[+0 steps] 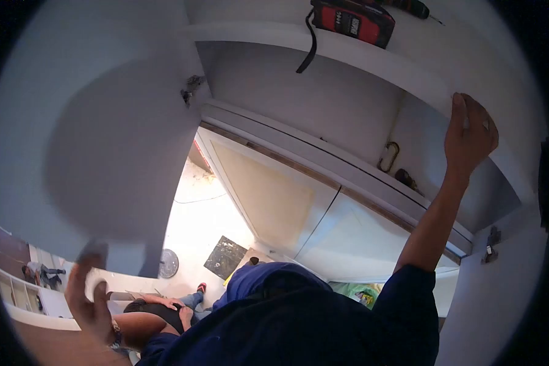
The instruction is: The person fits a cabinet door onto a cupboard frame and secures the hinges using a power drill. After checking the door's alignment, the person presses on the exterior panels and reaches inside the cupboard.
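My right hand (471, 134) is raised, its fingers closed over the front edge of a white cabinet shelf (354, 52). My left hand (90, 293), smeared a little by motion, has its thumb and fingers apart and nothing between them. It is beside the lower edge of a swung-out cabinet door (122, 158), which hangs from a metal hinge (192, 89). On the shelf lie a red and black device (354, 21) with a dark wrist strap and a tool with a thin metal tip (416, 8).
Inside the cabinet's lower compartment are a carabiner-like clip (388, 157) and a small dark object (405, 177). Another hinge (490, 245) is at the right. Lower panels (274, 189) stand below. A person (171, 311) is close by at lower left; another person (43, 272) is farther off.
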Motion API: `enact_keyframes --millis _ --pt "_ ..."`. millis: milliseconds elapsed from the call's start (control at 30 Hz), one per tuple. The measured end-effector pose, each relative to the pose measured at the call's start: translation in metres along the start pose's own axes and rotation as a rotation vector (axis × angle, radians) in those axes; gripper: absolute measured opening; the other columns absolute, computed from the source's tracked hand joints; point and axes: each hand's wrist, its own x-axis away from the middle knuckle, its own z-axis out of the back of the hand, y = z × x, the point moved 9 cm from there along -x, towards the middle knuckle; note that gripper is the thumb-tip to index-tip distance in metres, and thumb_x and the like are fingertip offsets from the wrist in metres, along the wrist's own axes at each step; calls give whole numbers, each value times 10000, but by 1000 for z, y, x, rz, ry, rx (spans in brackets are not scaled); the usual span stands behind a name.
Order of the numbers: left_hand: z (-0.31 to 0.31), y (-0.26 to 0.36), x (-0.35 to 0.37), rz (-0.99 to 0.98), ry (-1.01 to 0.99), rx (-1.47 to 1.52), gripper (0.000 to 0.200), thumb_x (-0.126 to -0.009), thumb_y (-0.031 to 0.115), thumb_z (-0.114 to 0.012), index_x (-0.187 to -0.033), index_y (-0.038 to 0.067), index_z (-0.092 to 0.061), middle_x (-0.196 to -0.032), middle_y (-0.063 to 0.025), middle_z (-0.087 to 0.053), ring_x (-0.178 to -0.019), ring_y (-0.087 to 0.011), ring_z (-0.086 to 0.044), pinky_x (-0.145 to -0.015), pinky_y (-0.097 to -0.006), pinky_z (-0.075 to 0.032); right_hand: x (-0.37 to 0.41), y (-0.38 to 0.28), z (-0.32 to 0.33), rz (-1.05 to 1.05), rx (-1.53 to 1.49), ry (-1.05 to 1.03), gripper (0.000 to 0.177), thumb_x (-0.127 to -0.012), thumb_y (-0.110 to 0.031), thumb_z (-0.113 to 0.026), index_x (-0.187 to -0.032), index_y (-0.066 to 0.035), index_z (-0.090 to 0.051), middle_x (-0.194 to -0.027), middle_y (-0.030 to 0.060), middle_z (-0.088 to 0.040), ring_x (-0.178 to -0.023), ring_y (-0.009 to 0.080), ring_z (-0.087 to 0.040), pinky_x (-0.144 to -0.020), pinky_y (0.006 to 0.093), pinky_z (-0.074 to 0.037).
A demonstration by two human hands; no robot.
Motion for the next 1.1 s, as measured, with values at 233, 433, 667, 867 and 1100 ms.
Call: enact_keyframes --millis 233,433,667,867,1100 --pt "13 -132 -33 332 478 78 343 -973 242 -526 -1174 -17 -627 -1088 -116 -677 -1006 -200 -617 -914 -317 -450 -3 3 5 -57 -156 -26 262 -868 -397 -646 -912 -148 -715 -933 28 -703 -944 234 -631 -916 404 -393" --pt "-6 -217 -69 355 598 -28 399 -967 318 -526 -1164 -10 -639 -1122 -133 -669 -1026 -229 -627 -923 -333 -461 -3 -11 16 -30 -68 -25 254 -847 -377 -667 -928 -139 -706 -921 37 -691 -941 222 -613 -954 412 -360" --pt "-28 -48 -131 -42 851 -154 310 -971 258 -532 -1142 27 -647 -1184 -125 -641 -1073 -269 -626 -925 -379 -508 -1 -11 13 -33 -16 -2 267 -842 -387 -664 -926 -138 -709 -919 21 -686 -951 218 -589 -962 400 -322" --pt "-109 143 -264 -569 208 565 285 -960 147 -486 -1110 -39 -642 -1108 -132 -658 -1050 -230 -614 -906 -338 -476 3 -9 9 7 -31 2 286 -846 -399 -655 -926 -131 -711 -938 33 -690 -974 220 -592 -944 399 -331" --pt "-233 228 -403 -737 316 559 346 -962 310 -503 -1169 75 -649 -1142 -123 -658 -1058 -244 -624 -910 -330 -458 2 -15 14 111 -81 -59 298 -837 -371 -679 -985 -115 -713 -1004 51 -696 -1054 235 -595 -965 434 -371"
